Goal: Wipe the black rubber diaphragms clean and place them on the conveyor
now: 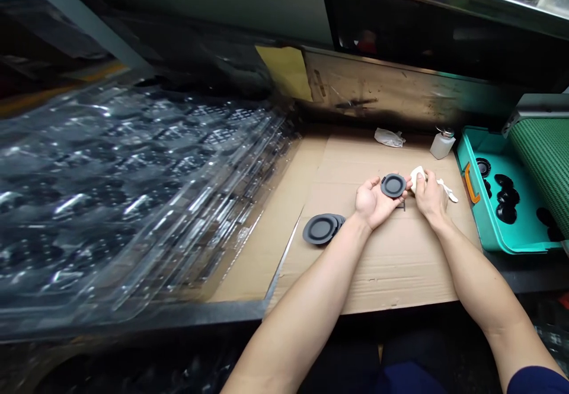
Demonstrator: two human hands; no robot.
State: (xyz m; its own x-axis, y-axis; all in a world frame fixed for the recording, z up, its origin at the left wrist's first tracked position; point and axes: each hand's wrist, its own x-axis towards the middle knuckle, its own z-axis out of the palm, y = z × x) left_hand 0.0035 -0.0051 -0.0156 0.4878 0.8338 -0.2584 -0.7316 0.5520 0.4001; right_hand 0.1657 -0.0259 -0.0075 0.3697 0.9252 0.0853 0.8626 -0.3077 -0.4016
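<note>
While the left hand (372, 207) cradles a black disc (393, 185) above the cardboard (400, 269), fingers half-curled, and the right hand (431, 197) pinches a white wipe (417, 176), a bump could dislodge that loosely held disc; the left forearm (311, 323) could nudge the stacked discs (320, 228).

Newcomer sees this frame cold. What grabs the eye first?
Probably the broad spread of clear, shiny moulded plastic trays filling the left side. Next, the bright teal plastic bin at far right, with black round parts inside. Between them, above the flat brown cardboard, the left hand holds a dark grey round disc and the right hand a small white cloth-like wad.
</note>
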